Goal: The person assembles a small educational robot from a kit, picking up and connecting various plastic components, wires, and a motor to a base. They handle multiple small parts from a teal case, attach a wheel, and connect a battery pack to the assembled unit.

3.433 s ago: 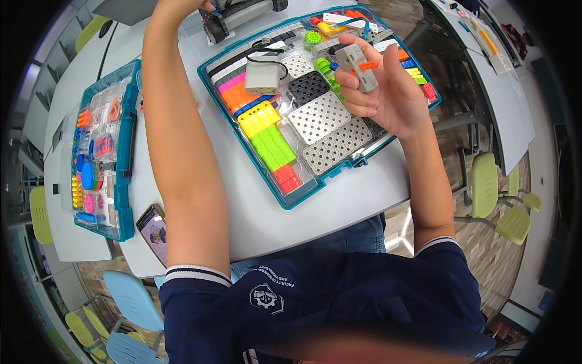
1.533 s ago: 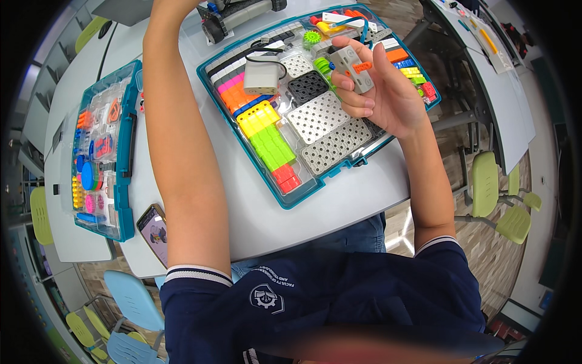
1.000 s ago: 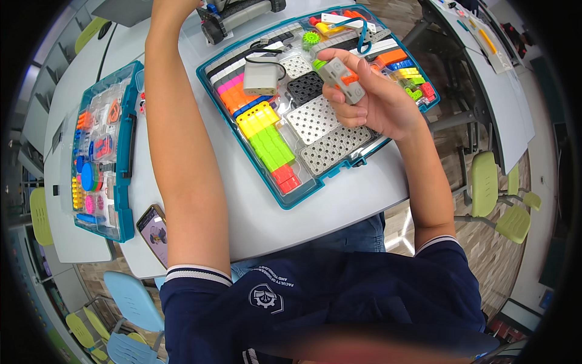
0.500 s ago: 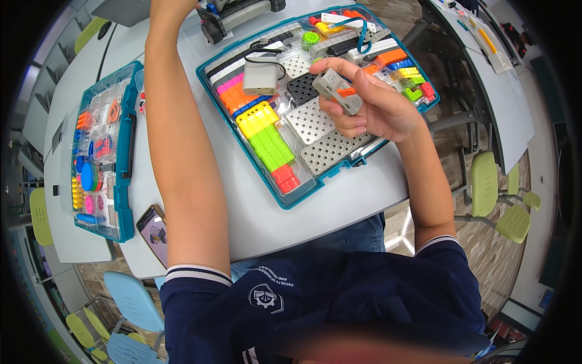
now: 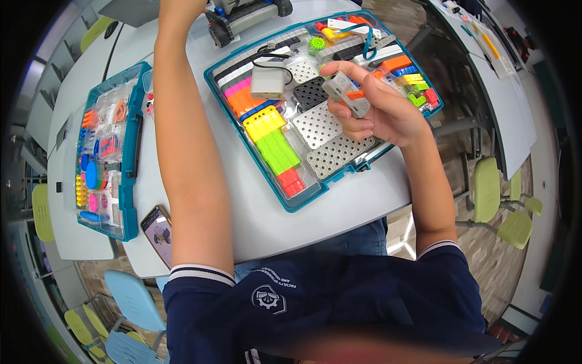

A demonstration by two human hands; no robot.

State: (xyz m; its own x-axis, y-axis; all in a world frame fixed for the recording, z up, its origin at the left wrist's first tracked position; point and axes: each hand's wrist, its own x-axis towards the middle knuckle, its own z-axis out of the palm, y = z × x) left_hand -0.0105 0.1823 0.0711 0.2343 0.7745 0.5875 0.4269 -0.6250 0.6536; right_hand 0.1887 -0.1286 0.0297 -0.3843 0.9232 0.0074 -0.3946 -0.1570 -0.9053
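— As the head view shows it, how is the right hand [image 5: 388,108] posed?

— Raised over the right half of the teal case [image 5: 296,208], its forearm [image 5: 429,194] nearly upright, fingers pointing left; thumb and curled fingers pinch a grey block [image 5: 341,90] bearing an orange peg [image 5: 356,94].

— Left hand [image 5: 183,6]?

— Extended past the case's left side, near the wheeled model [image 5: 250,22] behind the case. Cut off by the upper edge; cannot tell whether spread or pinching.

— Other items?

— Grey box [image 5: 268,83] atop the case's left half; phone [image 5: 158,235] left of the case.
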